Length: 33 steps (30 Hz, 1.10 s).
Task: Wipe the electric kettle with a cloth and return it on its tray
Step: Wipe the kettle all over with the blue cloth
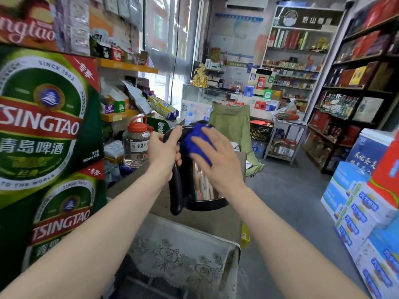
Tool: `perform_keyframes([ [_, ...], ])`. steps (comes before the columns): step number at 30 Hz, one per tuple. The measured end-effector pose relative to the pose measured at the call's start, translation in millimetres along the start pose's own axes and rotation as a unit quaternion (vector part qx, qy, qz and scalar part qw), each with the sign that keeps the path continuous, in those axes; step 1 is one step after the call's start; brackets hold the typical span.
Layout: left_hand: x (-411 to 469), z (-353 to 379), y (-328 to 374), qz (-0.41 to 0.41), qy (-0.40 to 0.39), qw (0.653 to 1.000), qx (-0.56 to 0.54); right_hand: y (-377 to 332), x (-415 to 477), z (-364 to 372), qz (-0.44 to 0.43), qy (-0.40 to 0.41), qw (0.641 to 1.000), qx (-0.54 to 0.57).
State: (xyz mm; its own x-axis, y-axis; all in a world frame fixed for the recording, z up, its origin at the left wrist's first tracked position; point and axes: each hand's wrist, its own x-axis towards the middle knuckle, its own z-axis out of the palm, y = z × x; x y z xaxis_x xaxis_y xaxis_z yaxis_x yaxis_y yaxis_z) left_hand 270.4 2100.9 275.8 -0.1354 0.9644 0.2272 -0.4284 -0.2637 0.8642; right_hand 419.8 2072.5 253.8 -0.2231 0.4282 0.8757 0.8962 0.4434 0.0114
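Note:
A steel electric kettle [203,188] with a black handle and black base rim hangs in the air, tilted, above a brown surface. My left hand [163,151] is shut on the top of its handle. My right hand [218,162] presses a blue cloth [199,139] flat against the kettle's upper side and lid area, fingers spread over the cloth. The kettle's lid is mostly hidden by the cloth. No tray is in view.
Stacked green beer cartons [43,126] rise at the left. A clear jar with a red lid [136,143] stands behind the kettle. A lace-covered surface [183,255] lies below my arms. Blue boxes [367,212] are piled at the right; a green chair [233,124] is ahead.

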Motion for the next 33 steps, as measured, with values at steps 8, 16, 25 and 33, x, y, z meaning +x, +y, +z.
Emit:
perform_keyframes([
  [8, 4, 0, -3, -0.021, 0.064, 0.997, -0.033, -17, -10, 15, -0.033, -0.037, 0.998, -0.039],
  [16, 4, -5, -3, -0.040, 0.046, 0.998, -0.034, -9, 21, 9, 0.083, 0.013, 0.996, -0.013],
  [25, 11, -19, 0, -0.036, 0.067, 0.996, -0.054, 7, -15, 16, -0.136, -0.022, 0.989, -0.045],
  [33, 10, -17, 5, -0.033, 0.078, 0.994, -0.070, -15, -12, 16, -0.054, -0.013, 0.998, -0.013],
])
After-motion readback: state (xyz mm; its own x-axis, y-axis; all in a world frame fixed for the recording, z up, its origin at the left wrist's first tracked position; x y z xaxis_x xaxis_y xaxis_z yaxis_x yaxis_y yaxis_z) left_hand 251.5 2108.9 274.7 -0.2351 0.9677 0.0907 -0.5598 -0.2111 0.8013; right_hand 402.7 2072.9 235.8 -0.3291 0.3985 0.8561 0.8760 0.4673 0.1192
